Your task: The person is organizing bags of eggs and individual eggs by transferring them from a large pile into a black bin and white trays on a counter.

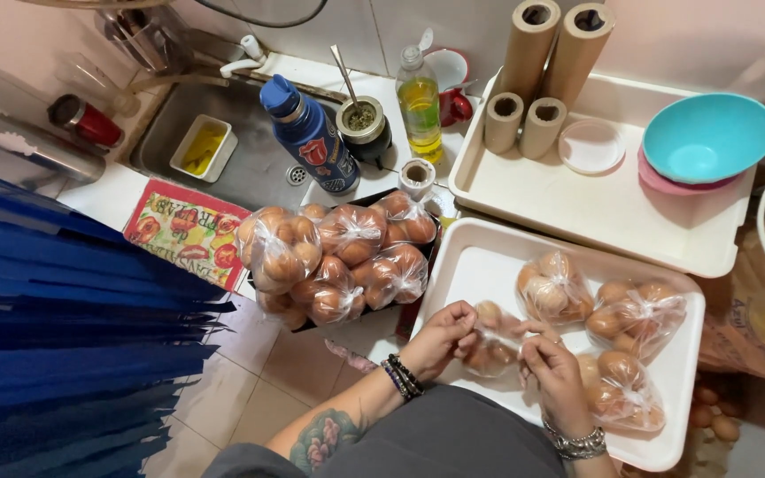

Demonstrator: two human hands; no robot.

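Both hands, left hand (440,336) and right hand (552,367), pinch a clear bag of eggs (491,350) over the white tray (480,265), whose left half lies bare; its near corner is cut off.

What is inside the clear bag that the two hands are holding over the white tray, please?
Brown eggs show through the clear bag, held by the left hand and right hand over the white tray. Fingers and folded plastic hide their exact number.

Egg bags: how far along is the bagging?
Done: a pile of tied egg bags left of the near white tray, plus three tied bags in it. In hand: left hand and right hand pinch the neck of one more bag. Left: loose eggs show at the tray's right edge.
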